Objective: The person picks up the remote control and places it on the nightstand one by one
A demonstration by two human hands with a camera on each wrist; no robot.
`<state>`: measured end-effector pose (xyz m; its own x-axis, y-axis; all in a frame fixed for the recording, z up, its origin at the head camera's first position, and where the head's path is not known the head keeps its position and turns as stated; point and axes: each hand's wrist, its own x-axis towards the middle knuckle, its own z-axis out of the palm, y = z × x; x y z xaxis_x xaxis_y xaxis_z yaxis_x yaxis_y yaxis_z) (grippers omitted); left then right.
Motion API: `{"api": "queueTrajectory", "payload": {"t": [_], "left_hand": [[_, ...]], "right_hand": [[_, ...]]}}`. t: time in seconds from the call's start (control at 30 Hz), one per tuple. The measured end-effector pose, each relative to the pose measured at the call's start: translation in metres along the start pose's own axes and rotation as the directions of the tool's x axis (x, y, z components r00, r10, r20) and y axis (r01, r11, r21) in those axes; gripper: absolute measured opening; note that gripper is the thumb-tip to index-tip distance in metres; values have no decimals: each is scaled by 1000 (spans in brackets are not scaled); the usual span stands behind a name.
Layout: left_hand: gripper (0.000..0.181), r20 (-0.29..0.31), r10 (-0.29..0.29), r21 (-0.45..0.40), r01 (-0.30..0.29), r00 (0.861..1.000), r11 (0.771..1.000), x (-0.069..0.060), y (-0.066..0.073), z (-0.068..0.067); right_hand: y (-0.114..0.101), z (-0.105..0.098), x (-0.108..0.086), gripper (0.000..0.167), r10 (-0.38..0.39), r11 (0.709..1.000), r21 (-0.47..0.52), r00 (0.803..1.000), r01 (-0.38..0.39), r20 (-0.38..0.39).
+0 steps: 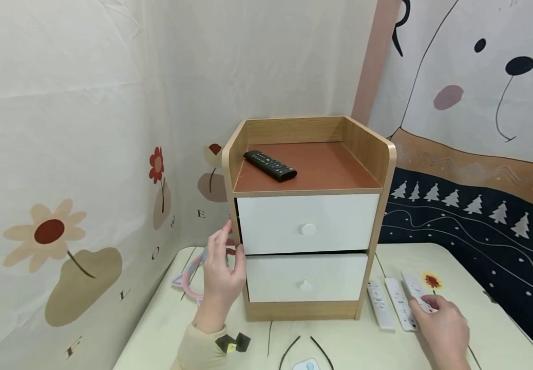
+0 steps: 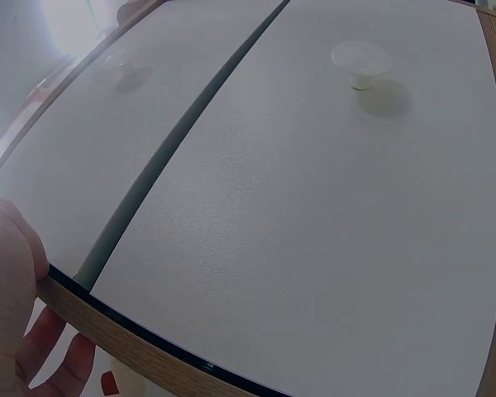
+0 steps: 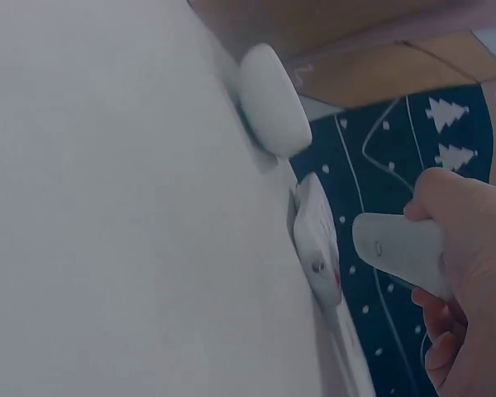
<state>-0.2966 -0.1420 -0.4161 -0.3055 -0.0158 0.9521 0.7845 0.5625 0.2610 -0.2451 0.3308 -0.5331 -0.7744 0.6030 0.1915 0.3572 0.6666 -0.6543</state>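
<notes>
A small wooden cabinet (image 1: 303,311) with two white drawers stands on the table. My left hand (image 1: 222,275) grips its left side panel, the thumb at the front edge and the fingers round the outer side; the left wrist view shows the drawer fronts (image 2: 298,207) close up. To the right of the cabinet, my right hand (image 1: 444,326) holds a white power strip (image 1: 415,289) by its near end. In the right wrist view this power strip (image 3: 397,248) appears raised off the table. Two similar power strips, one nearer the cabinet (image 1: 380,306) and one in the middle (image 1: 399,304), lie beside it.
On the cabinet's top lies a black remote control (image 1: 270,165). A pastel ring-shaped thing with pointed ears (image 1: 187,280) sits behind my left wrist. Two thin dark curved strips (image 1: 289,351) show at the table's front. Printed cloth walls (image 1: 86,154) stand at the left and back.
</notes>
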Motion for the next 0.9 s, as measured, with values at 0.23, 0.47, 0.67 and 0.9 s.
{"api": "queueTrajectory", "payload": {"t": [0.23,0.47,0.67,0.9], "left_hand": [[72,-4,-8,-3,8,1000,1000,1,0,1],[72,-6,-6,-3,6,1000,1000,1,1,0],[72,-5,0,-4,0,1000,1000,1,0,1],[73,-1,-9,0,9,1000,1000,0,0,1]], "right_hand": [[-26,-4,-5,46,-75,997,16,996,76,-43],[-46,-11,-17,39,-176,982,49,974,185,-142],[-65,-17,-23,31,-264,947,100,916,306,-302],[-91,-37,-17,28,-351,887,130,828,444,-437]]}}
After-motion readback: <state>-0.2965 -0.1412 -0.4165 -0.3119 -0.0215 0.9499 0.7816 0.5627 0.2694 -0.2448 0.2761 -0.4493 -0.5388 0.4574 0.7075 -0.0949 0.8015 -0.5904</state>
